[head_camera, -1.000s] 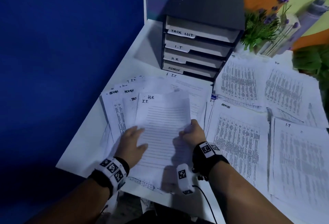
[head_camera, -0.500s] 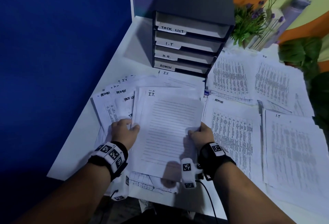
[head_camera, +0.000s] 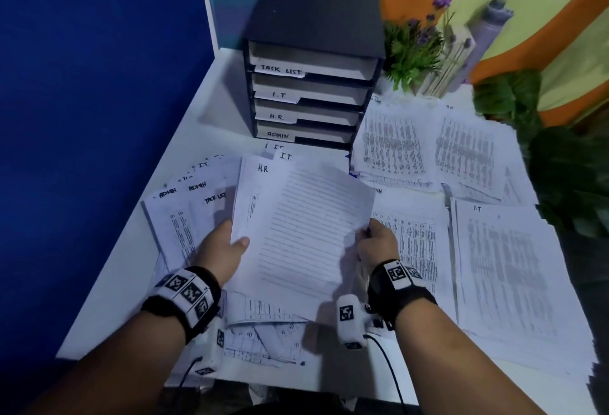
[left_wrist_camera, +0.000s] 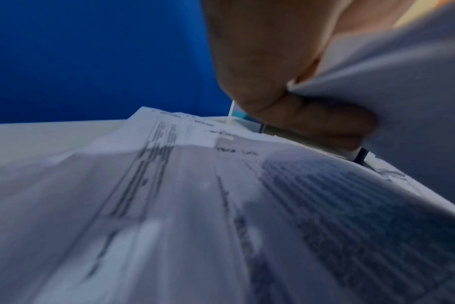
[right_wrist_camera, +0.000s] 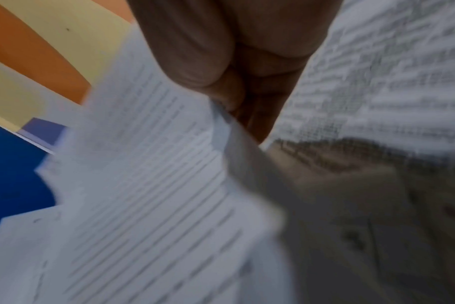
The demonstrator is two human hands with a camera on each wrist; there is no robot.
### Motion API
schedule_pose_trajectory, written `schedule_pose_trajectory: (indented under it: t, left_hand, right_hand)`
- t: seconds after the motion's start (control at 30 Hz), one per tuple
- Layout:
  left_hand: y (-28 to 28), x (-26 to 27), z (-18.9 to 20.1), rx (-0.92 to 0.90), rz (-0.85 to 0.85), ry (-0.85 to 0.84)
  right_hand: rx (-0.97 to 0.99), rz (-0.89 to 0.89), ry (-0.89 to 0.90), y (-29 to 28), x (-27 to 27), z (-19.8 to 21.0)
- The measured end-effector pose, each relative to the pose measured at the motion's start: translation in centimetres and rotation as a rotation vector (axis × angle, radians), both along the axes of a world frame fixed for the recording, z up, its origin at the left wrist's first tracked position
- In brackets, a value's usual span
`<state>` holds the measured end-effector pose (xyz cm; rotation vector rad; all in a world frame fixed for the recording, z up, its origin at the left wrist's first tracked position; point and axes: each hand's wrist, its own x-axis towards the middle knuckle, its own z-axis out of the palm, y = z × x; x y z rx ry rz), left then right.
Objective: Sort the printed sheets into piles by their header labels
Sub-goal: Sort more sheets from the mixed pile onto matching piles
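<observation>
My right hand (head_camera: 375,243) pinches the right edge of a lined printed sheet (head_camera: 306,226), lifted and turned clockwise; the right wrist view shows thumb and fingers (right_wrist_camera: 221,90) closed on that edge. My left hand (head_camera: 224,249) grips the left edge of the stack beneath, whose top sheet is headed H.R (head_camera: 263,169), thumb on top. In the left wrist view the fingers (left_wrist_camera: 299,121) curl under that stack. Fanned sheets headed ADMIN and TASK LIST (head_camera: 184,210) lie at the left. An I.T sheet (head_camera: 285,156) shows behind the stack.
A black four-drawer organiser (head_camera: 309,91) labelled TASK LIST, I.T, H.R., ADMIN stands at the back. Piles of printed tables (head_camera: 428,147) and an I.T pile (head_camera: 507,269) cover the right of the white table (head_camera: 118,282). Plants (head_camera: 415,48) sit behind; a blue wall (head_camera: 99,85) rises at the left.
The right hand has pulled the top lined sheet to the right and rotated it, uncovering the H.R header below. The left hand shifted from lying on the sheets to gripping the stack's left edge.
</observation>
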<state>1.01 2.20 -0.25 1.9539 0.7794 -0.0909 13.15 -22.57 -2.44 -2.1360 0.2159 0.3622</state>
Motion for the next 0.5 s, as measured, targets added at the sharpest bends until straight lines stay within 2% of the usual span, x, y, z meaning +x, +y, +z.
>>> schedule_pose_trajectory:
  t: [0.07, 0.2, 0.3, 0.4, 0.5]
  left_hand:
    - [-0.7, 1.1, 1.0, 0.039, 0.038, -0.025]
    - [-3.5, 3.7, 2.6, 0.056, 0.087, -0.104]
    - [-7.1, 5.2, 3.5, -0.016, 0.099, -0.163]
    - [-10.9, 6.4, 3.5, -0.09, 0.099, -0.182]
    - [-14.5, 7.5, 3.5, -0.088, 0.077, -0.178]
  right_hand:
    - [-0.003, -0.027, -0.02, -1.9, 0.8, 0.8]
    - [0.144, -0.072, 0.0, -5.9, 2.1, 2.4]
    - [0.205, -0.093, 0.121, -8.3, 2.8, 3.8]
    - [0.143, -0.16, 0.028, -11.1, 3.2, 4.3]
    - [-0.014, -0.257, -0.054, -14.9, 3.8, 4.8]
